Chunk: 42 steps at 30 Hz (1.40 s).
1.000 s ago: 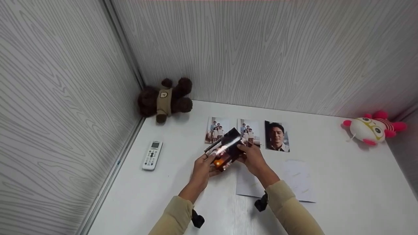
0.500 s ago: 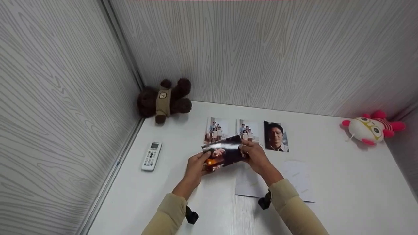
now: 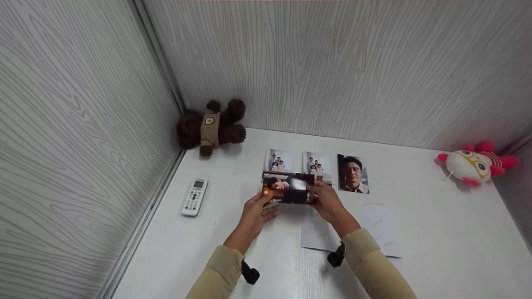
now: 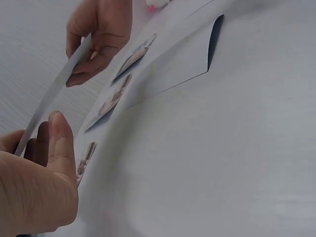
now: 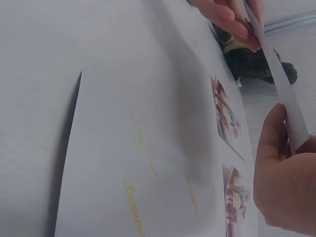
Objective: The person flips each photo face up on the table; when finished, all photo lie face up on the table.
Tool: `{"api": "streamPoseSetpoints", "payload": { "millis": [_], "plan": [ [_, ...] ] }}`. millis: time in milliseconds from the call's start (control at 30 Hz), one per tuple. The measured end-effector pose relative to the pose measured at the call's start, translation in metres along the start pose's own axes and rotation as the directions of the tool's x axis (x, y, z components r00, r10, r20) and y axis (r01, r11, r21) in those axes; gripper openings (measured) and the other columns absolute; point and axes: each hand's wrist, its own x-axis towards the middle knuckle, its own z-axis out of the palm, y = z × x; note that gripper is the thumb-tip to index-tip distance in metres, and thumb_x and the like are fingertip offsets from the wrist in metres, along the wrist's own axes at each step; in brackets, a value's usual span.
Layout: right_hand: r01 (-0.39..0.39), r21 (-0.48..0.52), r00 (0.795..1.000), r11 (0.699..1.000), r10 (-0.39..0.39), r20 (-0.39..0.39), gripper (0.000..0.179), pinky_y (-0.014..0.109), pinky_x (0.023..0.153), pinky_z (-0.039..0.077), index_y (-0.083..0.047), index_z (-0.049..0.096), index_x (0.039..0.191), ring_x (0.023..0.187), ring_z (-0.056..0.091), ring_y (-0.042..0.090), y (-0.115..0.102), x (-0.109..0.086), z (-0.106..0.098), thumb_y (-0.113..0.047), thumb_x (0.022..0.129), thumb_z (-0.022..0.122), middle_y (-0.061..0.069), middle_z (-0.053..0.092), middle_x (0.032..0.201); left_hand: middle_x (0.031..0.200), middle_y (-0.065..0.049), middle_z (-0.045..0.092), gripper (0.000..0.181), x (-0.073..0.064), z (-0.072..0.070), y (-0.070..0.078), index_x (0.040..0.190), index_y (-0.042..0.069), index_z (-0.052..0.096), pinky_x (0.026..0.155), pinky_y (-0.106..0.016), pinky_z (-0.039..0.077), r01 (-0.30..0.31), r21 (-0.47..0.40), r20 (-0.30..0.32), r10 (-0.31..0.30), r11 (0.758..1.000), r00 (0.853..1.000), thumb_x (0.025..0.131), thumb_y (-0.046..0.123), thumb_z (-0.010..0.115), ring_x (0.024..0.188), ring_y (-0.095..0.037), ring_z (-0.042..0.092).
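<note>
A glossy dark photo (image 3: 286, 189) is held level above the table, picture side up in the head view. My left hand (image 3: 254, 214) pinches its left end, thumb on top and other fingers spread below. My right hand (image 3: 327, 200) pinches the right end. Both wrist views show the photo's white back (image 4: 54, 91), slightly bowed between the hands. Beyond it lie two family photos, the left (image 3: 277, 161) and the middle (image 3: 318, 162), their lower parts overlapped by the held photo and right hand. A portrait photo (image 3: 352, 173) lies at the right of that row.
White paper (image 3: 382, 232) with faint yellow print lies under the right forearm, one edge lifted. A white remote control (image 3: 194, 197) lies at left. A brown teddy bear (image 3: 211, 128) lies in the back left corner, a pink-and-white plush toy (image 3: 469, 166) at back right.
The held photo has turned from a steep diagonal to level. My left hand has shifted a little along its end, and the photo now overlaps the family photos' lower parts.
</note>
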Motion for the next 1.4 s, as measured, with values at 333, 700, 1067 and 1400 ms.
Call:
{"api": "streamPoseSetpoints", "payload": {
  "millis": [333, 700, 1067, 1400],
  "plan": [
    [-0.003, 0.098, 0.999, 0.995, 0.008, -0.046, 0.032, 0.022, 0.07, 0.055, 0.0, 0.055, 0.131, 0.092, 0.064, 0.013, 0.013, -0.003, 0.015, -0.001, 0.099, 0.05, 0.006, 0.062, 0.112, 0.103, -0.006, 0.07, 0.043, 0.006, 0.02, -0.011, 0.136, 0.002, 0.052, 0.072, -0.028, 0.061, -0.02, -0.149, -0.014, 0.018, 0.989, 1.0, 0.101, 0.026, 0.064, 0.086, -0.019, 0.074],
    [-0.014, 0.076, 0.998, 0.997, 0.009, 0.061, 0.017, 0.029, 0.077, 0.059, -0.001, 0.058, 0.117, 0.089, 0.067, 0.016, 0.015, -0.002, 0.009, -0.001, 0.101, 0.053, 0.006, 0.064, 0.107, 0.099, -0.007, 0.069, 0.043, 0.012, 0.015, -0.01, 0.129, -0.002, 0.055, 0.072, -0.033, 0.061, -0.083, -0.015, -0.112, 0.081, 0.996, 0.99, 0.104, 0.033, 0.058, 0.076, -0.018, 0.072],
    [-0.078, -0.039, 0.979, 0.996, 0.084, 0.187, 0.014, 0.03, 0.084, 0.06, -0.006, 0.057, 0.113, 0.098, 0.067, 0.018, 0.016, -0.004, 0.012, -0.004, 0.099, 0.06, 0.008, 0.061, 0.115, 0.115, -0.019, 0.072, 0.051, 0.017, 0.001, -0.001, 0.135, -0.003, 0.056, 0.066, -0.032, 0.059, -0.089, 0.147, -0.135, 0.11, 0.985, 0.985, 0.099, 0.031, 0.066, 0.081, -0.019, 0.072],
    [-0.075, -0.125, 0.981, 0.989, 0.096, 0.167, 0.035, 0.026, 0.074, 0.056, -0.001, 0.056, 0.134, 0.088, 0.066, 0.013, 0.021, -0.002, 0.011, -0.01, 0.1, 0.059, 0.001, 0.069, 0.104, 0.088, -0.002, 0.073, 0.039, 0.013, -0.005, 0.008, 0.124, 0.003, 0.067, 0.063, -0.027, 0.058, -0.026, 0.382, -0.016, 0.034, 0.924, 0.999, 0.095, 0.028, 0.07, 0.071, -0.013, 0.07]
  ]
}}
